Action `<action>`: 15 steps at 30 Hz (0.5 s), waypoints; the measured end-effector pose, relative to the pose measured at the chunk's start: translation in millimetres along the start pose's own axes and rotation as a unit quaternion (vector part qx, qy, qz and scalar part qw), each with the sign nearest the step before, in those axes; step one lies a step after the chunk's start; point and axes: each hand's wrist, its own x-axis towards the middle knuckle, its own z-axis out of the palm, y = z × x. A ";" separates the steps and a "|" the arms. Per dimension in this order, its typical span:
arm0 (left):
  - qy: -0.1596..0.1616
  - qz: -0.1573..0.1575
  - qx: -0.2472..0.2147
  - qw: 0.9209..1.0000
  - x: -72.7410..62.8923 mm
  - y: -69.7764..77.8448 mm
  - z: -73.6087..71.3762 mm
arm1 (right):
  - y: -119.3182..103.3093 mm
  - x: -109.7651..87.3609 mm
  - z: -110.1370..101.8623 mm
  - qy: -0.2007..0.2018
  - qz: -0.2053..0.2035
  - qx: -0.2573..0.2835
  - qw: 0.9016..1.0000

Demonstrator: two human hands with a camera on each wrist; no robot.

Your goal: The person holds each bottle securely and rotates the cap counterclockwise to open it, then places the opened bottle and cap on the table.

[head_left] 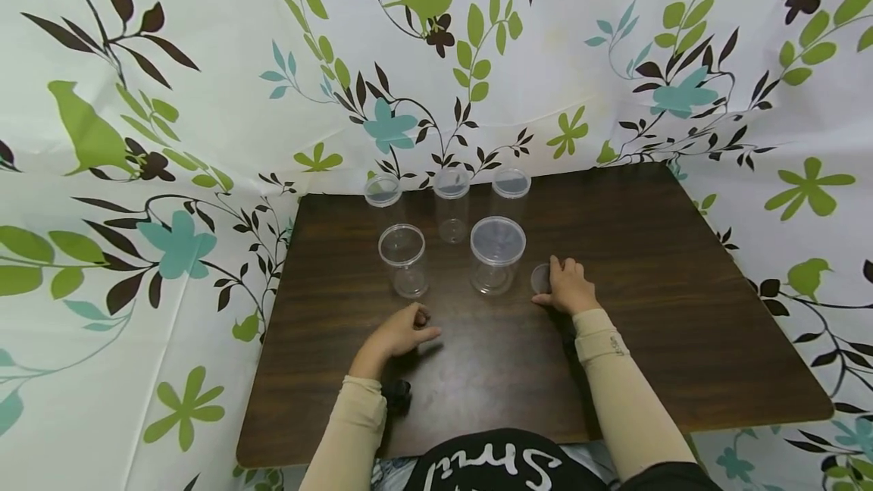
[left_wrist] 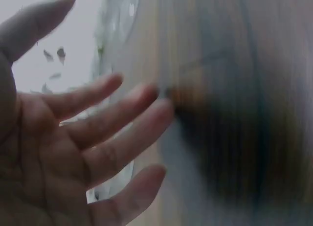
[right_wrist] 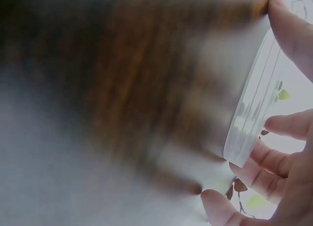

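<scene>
Black shirt (head_left: 508,438) bears unclear white lettering (head_left: 492,465) — the right hand (head_left: 570,289) grips a lid (head_left: 541,279).

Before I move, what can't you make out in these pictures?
Head view: the right side of the lid, covered by the right hand's grip.
Head view: the base of the back-left jar, behind the front-left jar.
Head view: the base of the back-right jar, behind the front-right jar.
Both wrist views: surface detail on the tabletop, blurred.
Head view: the full shirt lettering, cut off by the bottom edge.
</scene>
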 end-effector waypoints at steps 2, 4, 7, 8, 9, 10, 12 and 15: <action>-0.033 0.013 -0.006 0.999 1.9 10.2 8.9 | 0.3 -2.2 0.0 -0.003 0.005 0.000 1.000; -0.034 0.022 0.005 0.999 5.9 18.3 16.4 | -1.8 -2.4 -0.2 -0.003 0.008 -0.001 1.000; -0.005 0.042 0.018 0.999 14.6 28.9 24.6 | -7.4 -1.8 -0.6 -0.006 0.009 0.002 1.000; 0.004 0.047 0.020 0.999 17.8 32.6 27.1 | -8.7 -2.3 0.0 -0.007 0.009 0.003 1.000; 0.015 0.052 0.020 0.998 21.4 36.4 29.5 | -9.7 -3.3 0.3 -0.007 0.010 0.005 1.000; 0.024 0.054 0.012 0.998 24.8 40.8 31.8 | -10.2 -4.4 0.8 -0.009 0.012 0.007 1.000; 0.047 0.052 -0.003 0.998 32.1 50.7 36.0 | -10.0 -6.9 0.7 -0.010 0.016 0.007 1.000; 0.099 0.043 -0.031 0.994 47.4 66.7 40.8 | -6.8 -9.2 -2.7 -0.005 0.023 0.004 1.000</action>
